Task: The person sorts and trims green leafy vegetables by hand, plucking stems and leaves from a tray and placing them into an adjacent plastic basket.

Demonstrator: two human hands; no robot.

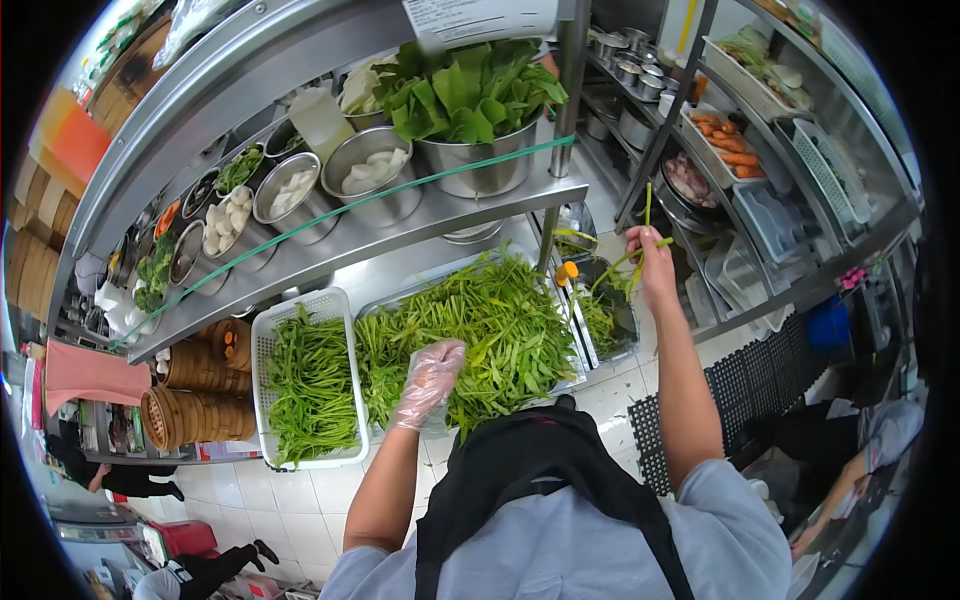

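My left hand (433,378), in a clear plastic glove, is closed over the heap of leafy greens (515,330) on the metal counter; what its fingers hold, if anything, is hidden. My bare right hand (648,262) is raised at the right, closed on a few green stems (637,270), above a dark bin (608,320) with green scraps in it. Left of the heap stands a white perforated basket (258,375) filled with green stalks (312,385). An orange-capped item (567,272) is at the heap's right edge.
A steel shelf (400,222) above the counter bears metal pots, one with large green leaves (470,95). Bamboo steamers (195,415) stand at the left. At the right are a rack with carrots (730,150) and a black floor mat (750,385). Other people are at the lower left and right.
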